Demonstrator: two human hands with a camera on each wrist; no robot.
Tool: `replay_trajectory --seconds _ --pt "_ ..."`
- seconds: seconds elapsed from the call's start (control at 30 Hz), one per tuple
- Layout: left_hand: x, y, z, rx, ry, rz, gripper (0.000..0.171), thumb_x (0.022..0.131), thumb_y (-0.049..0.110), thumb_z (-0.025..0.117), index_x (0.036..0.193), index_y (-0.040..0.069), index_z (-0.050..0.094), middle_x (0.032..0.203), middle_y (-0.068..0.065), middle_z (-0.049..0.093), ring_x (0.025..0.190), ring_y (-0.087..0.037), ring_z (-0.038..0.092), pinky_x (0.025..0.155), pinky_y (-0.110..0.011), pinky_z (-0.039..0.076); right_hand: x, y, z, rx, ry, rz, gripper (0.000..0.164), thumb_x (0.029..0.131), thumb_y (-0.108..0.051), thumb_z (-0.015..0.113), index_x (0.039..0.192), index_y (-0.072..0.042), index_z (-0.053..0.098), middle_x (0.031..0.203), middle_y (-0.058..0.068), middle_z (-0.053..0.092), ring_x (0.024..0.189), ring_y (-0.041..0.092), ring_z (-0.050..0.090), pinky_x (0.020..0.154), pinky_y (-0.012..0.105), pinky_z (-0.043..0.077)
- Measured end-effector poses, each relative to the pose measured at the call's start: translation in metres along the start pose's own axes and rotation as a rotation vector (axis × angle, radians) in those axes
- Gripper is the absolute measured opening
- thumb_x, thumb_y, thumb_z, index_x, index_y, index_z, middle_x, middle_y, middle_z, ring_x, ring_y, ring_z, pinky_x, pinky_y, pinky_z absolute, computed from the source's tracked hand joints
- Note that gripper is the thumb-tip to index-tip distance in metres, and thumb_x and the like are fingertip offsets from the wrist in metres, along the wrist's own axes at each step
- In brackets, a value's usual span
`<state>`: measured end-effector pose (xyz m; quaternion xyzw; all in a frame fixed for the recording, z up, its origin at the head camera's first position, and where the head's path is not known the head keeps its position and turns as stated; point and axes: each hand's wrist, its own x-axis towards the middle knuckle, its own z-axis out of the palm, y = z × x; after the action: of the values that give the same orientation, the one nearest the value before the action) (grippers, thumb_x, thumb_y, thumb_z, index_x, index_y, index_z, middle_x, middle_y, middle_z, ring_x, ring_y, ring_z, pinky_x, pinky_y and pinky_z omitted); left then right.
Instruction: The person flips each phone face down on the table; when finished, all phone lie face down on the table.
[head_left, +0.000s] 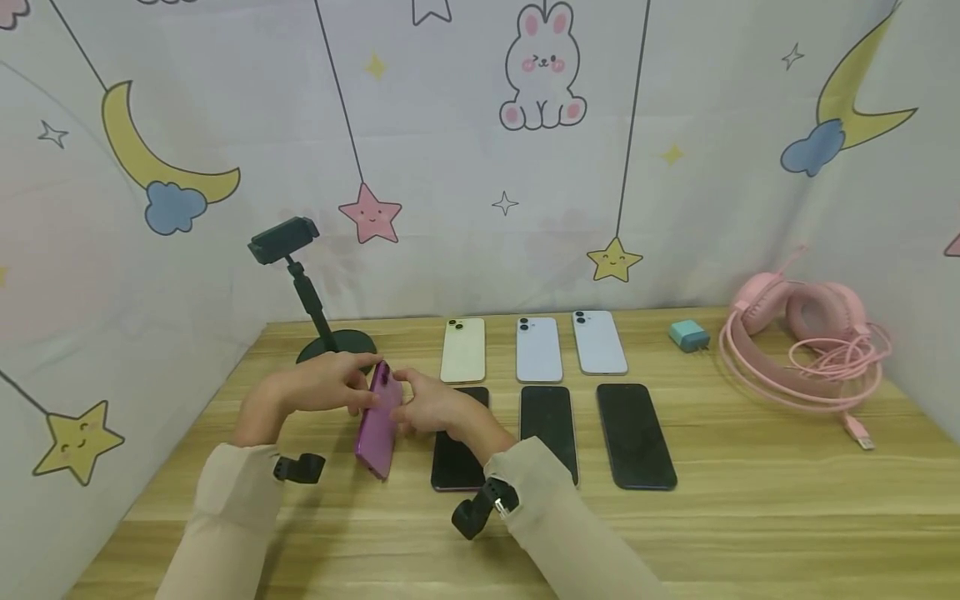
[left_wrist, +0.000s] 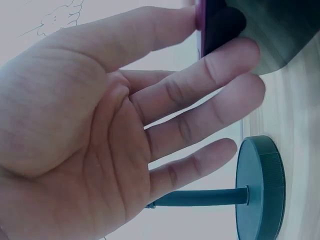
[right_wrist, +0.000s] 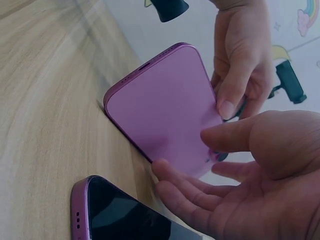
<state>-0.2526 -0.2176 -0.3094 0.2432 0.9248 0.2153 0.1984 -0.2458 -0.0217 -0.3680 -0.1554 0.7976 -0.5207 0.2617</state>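
A pink phone [head_left: 382, 425] stands tilted on its long edge over the wooden table, its pink back turned toward the right hand. The left hand [head_left: 326, 383] pinches it near the camera end, with the thumb on the back and fingertips against the dark screen [left_wrist: 285, 35]. From the other side, the right hand [right_wrist: 250, 175] holds the same end, thumb on the back and fingers at the long edge and top. Under the right forearm lies a face-up phone with a pink frame [head_left: 456, 462]. The pink phone partly hides its own camera bump.
Two more dark-screened phones, one in the middle [head_left: 547, 421] and one farther right [head_left: 637, 437], lie face up. Behind them are a cream phone [head_left: 463, 350], a lavender phone [head_left: 538, 350] and a white phone [head_left: 600, 343]. A black phone stand [head_left: 311, 300], a charger [head_left: 688, 335] and pink headphones [head_left: 810, 317] stand around.
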Motion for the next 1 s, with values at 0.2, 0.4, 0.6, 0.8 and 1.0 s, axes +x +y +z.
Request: replay_trajectory --seconds 0.2,0.4,0.6,0.8,1.0 --pt "-0.001 0.001 -0.001 -0.003 -0.013 -0.014 0.074 0.095 0.018 0.066 0.150 -0.014 0.028 0.074 -0.001 0.066 0.063 -0.012 0.046 0.059 -0.030 0.034 -0.002 -0.002 -0.003 0.018 -0.010 0.004 0.064 0.097 -0.007 0.061 0.155 -0.013 0.033 0.096 0.012 0.066 0.087 0.023 0.065 0.078 0.033 0.047" --pt "-0.003 0.001 -0.001 0.029 -0.027 -0.020 0.074 0.097 0.021 0.066 0.150 -0.013 0.028 0.074 -0.001 0.067 0.070 -0.016 0.056 0.068 -0.032 0.040 -0.002 0.000 -0.003 0.023 -0.021 0.007 0.064 0.096 -0.004 0.061 0.154 -0.013 0.035 0.101 0.011 0.064 0.088 0.022 0.065 0.080 0.034 0.049" --pt "-0.003 0.000 -0.001 0.037 -0.048 -0.063 0.074 0.096 0.020 0.065 0.152 -0.011 0.027 0.078 -0.001 0.068 0.074 -0.015 0.060 0.077 -0.038 0.047 -0.002 0.000 -0.006 0.046 -0.022 0.013 0.061 0.097 -0.005 0.060 0.153 -0.013 0.037 0.113 0.010 0.061 0.098 0.025 0.067 0.087 0.039 0.053" --pt "-0.003 -0.004 0.002 0.044 -0.065 -0.115 0.078 0.094 0.018 0.068 0.152 -0.010 0.025 0.084 -0.001 0.069 0.078 -0.016 0.062 0.084 -0.045 0.049 -0.002 0.000 -0.006 0.068 -0.017 0.021 0.060 0.097 -0.004 0.060 0.152 -0.012 0.038 0.115 0.011 0.060 0.098 0.024 0.067 0.087 0.039 0.053" --pt "0.000 -0.012 0.006 0.072 -0.080 -0.152 0.077 0.091 0.017 0.071 0.151 -0.008 0.029 0.091 -0.004 0.069 0.081 -0.018 0.063 0.087 -0.049 0.049 -0.001 0.002 -0.005 0.063 -0.009 0.009 0.061 0.095 0.001 0.060 0.151 -0.011 0.040 0.094 0.010 0.063 0.087 0.021 0.064 0.082 0.035 0.053"
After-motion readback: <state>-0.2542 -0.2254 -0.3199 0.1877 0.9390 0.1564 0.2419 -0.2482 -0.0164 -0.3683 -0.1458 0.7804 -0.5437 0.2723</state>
